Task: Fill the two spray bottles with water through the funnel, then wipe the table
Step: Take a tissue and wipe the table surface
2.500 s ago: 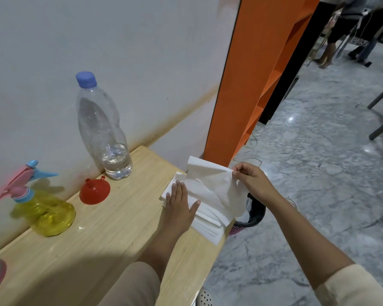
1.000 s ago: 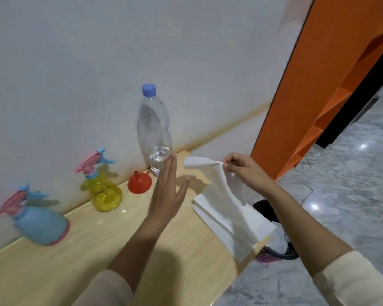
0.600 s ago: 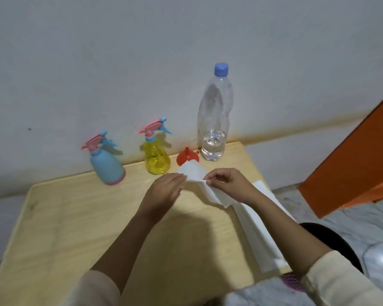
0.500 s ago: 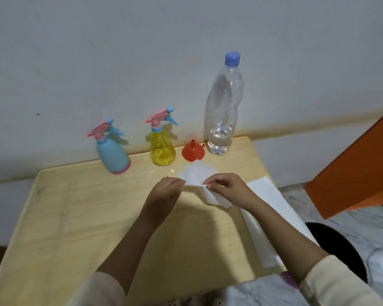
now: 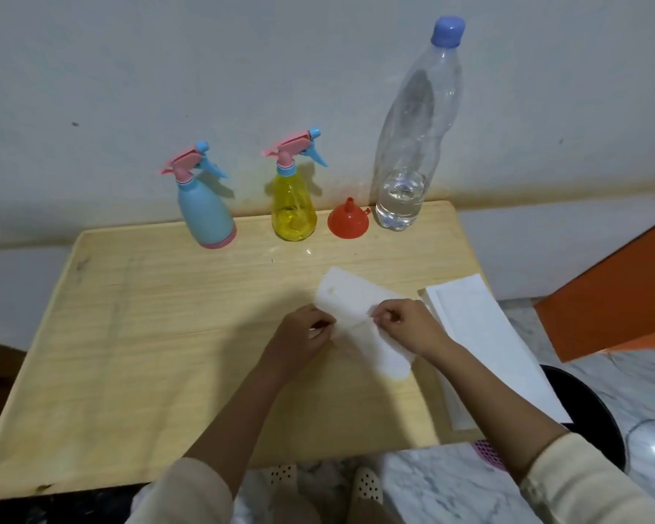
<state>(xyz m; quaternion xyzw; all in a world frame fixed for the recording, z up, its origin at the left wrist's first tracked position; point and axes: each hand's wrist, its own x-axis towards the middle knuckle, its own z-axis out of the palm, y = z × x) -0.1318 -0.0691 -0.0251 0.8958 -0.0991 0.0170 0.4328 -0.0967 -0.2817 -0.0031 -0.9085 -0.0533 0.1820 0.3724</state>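
A white tissue sheet (image 5: 350, 302) is held just above the wooden table (image 5: 137, 334). My left hand (image 5: 303, 340) pinches its near left edge and my right hand (image 5: 409, 329) pinches its near right part. Along the back wall stand a blue spray bottle (image 5: 205, 209) and a yellow spray bottle (image 5: 294, 206), both with pink and blue trigger heads on. A red funnel (image 5: 348, 221) lies mouth down beside the yellow one. A tall clear water bottle (image 5: 413, 138) with a blue cap holds a little water at the bottom.
A stack of white tissues (image 5: 484, 342) lies along the table's right edge, partly overhanging it. A black bin (image 5: 587, 406) sits on the marble floor below it. An orange panel (image 5: 617, 293) stands at the right. The wall runs right behind the bottles.
My right hand pulled one tissue off the stack and carried it left over the table. My left hand left the stack and took the sheet's other edge. The view swung left onto the table.
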